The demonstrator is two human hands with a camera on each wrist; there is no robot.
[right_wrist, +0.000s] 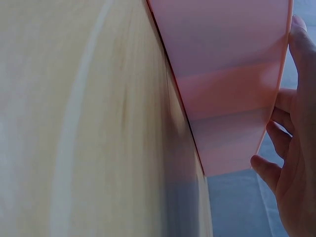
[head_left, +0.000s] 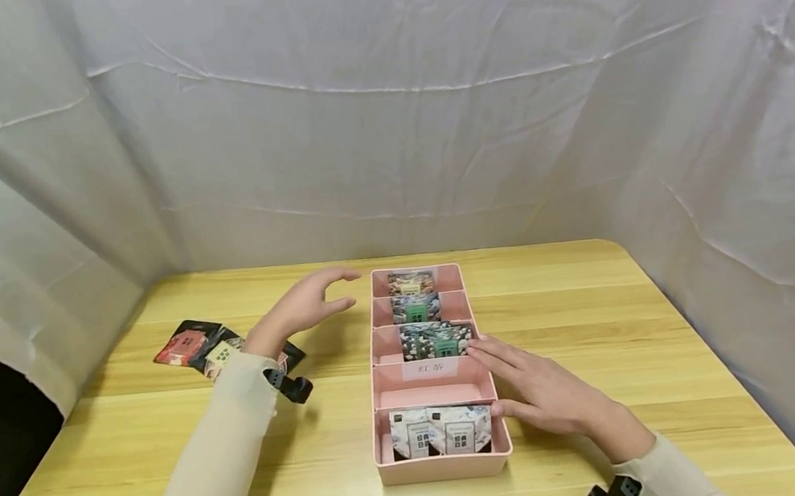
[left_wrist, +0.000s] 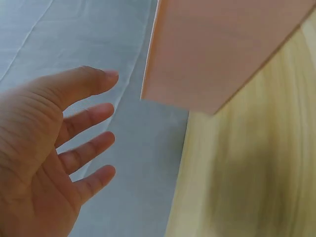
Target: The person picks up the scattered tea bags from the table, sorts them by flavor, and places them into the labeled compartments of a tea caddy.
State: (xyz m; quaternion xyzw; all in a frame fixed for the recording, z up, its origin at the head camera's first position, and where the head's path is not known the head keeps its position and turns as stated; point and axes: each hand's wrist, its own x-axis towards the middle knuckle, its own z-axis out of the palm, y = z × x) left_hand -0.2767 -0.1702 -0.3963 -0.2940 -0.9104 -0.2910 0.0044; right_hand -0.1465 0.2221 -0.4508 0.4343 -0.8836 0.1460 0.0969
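A long pink divided box (head_left: 444,470) stands on the table, with small packets in most of its compartments. Two white packets (head_left: 458,431) stand side by side in the nearest compartment. Dark packets with green labels (head_left: 446,348) fill the middle one; behind them come a blue-green packet (head_left: 415,309) and an orange-brown packet (head_left: 411,284). My right hand (head_left: 543,390) rests its fingertips on the box's right rim, fingers fairly straight. To the left of the box's far end, my left hand (head_left: 309,302) hovers with thumb and fingers apart, holding nothing.
Several dark packets (head_left: 188,344) with red and yellow labels lie overlapping on the wooden table (head_left: 578,302) at the left, partly behind the left forearm. One compartment (head_left: 435,394) behind the white packets is bare, with a white label (head_left: 430,368). Pale curtains (head_left: 387,144) surround the table.
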